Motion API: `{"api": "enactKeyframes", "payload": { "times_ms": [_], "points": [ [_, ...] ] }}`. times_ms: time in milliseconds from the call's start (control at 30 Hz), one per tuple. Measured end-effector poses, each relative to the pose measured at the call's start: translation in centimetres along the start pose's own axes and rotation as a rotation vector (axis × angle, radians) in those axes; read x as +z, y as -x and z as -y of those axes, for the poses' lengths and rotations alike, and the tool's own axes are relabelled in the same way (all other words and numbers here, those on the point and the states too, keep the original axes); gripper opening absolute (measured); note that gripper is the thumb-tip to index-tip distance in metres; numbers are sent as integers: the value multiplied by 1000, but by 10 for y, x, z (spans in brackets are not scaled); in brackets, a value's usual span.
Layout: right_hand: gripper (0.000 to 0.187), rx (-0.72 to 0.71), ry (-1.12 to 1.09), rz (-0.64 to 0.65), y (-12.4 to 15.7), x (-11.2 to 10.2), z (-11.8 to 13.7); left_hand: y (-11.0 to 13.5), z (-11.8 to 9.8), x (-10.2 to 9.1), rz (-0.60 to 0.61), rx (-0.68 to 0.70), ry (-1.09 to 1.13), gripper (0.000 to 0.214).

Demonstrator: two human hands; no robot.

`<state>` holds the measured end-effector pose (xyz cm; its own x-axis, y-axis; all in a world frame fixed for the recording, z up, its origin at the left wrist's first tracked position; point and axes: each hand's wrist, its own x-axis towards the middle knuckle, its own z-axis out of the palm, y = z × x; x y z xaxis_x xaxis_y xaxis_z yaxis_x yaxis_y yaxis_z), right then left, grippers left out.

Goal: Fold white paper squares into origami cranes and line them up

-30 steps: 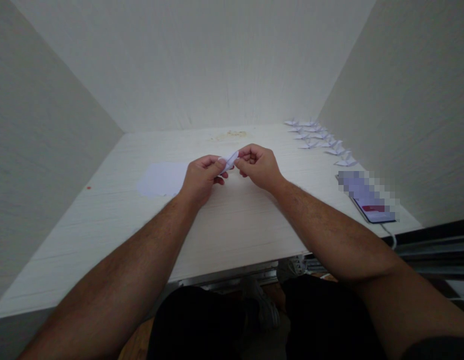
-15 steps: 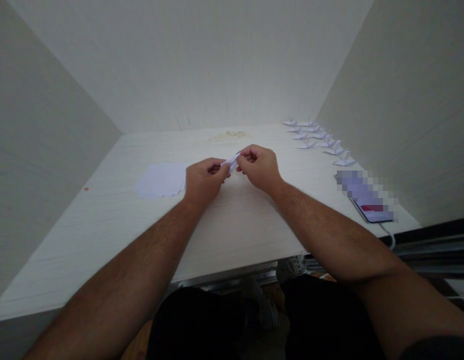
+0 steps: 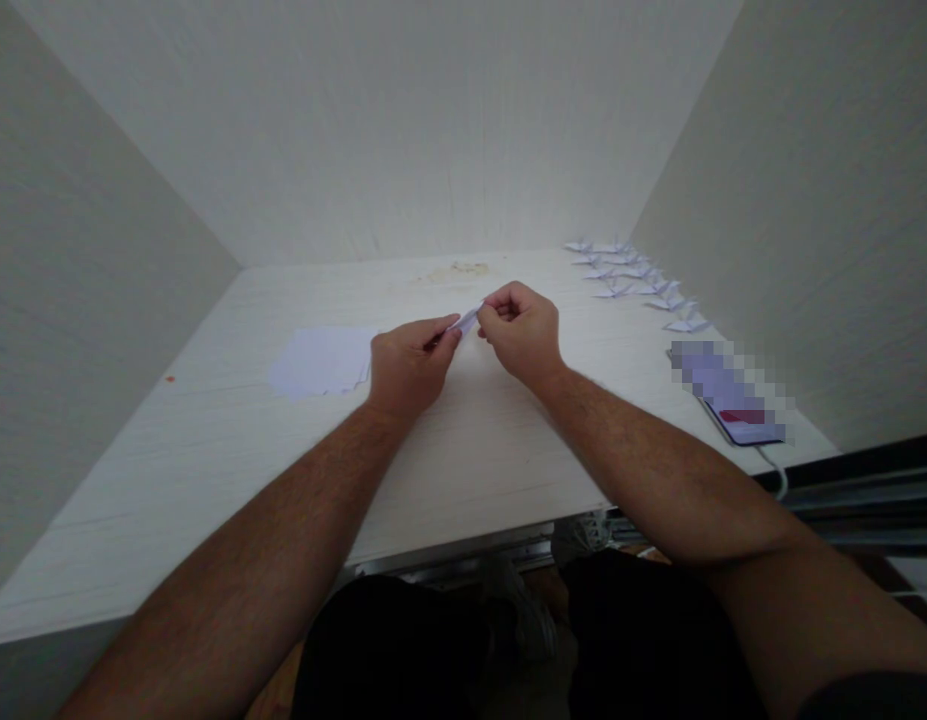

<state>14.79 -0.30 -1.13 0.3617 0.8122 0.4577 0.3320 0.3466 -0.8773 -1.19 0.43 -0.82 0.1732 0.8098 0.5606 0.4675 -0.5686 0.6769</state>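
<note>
A small folded white paper (image 3: pixel 468 320) is held above the middle of the table, stretched between my two hands. My left hand (image 3: pixel 416 362) pinches its lower left end between thumb and fingers. At the upper right end, the thumb and curled fingers of my right hand (image 3: pixel 520 328) are closed on the paper's tip. Part of the paper is hidden by the fingers. Left of my left hand lies a stack of white paper sheets (image 3: pixel 320 358), partly covered by that hand.
Several folded paper cranes (image 3: pixel 632 270) stand in rows at the back right of the white table (image 3: pixel 463 470). Nearer, a phone (image 3: pixel 733 400) with a white cable (image 3: pixel 778 470) lies by the right edge. Pale walls (image 3: pixel 433 130) enclose the table at the back and sides.
My right hand has shifted slightly up and away from my left, its fingers curled tighter. More of the folded paper shows between the hands, looking narrower.
</note>
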Motion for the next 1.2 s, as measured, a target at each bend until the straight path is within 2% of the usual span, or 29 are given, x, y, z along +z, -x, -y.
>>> {"api": "enactKeyframes", "payload": {
  "times_ms": [400,533,600,700,867,1200],
  "points": [
    [7,-27,-7,18,0,-1,0,1,-2,0,3,-21,18,15],
    [2,39,-157,109,0,0,3,0,-2,2,22,-211,249,18],
    [6,93,-229,200,0,1,5,-1,-1,3,68,-323,417,22],
    [11,111,-247,287,-1,1,7,-4,4,4,125,-402,578,24],
    [14,94,-240,310,1,2,6,-7,9,4,123,-448,648,23],
    [17,131,-254,331,2,3,6,-7,6,3,139,-442,643,29]
  ]
}}
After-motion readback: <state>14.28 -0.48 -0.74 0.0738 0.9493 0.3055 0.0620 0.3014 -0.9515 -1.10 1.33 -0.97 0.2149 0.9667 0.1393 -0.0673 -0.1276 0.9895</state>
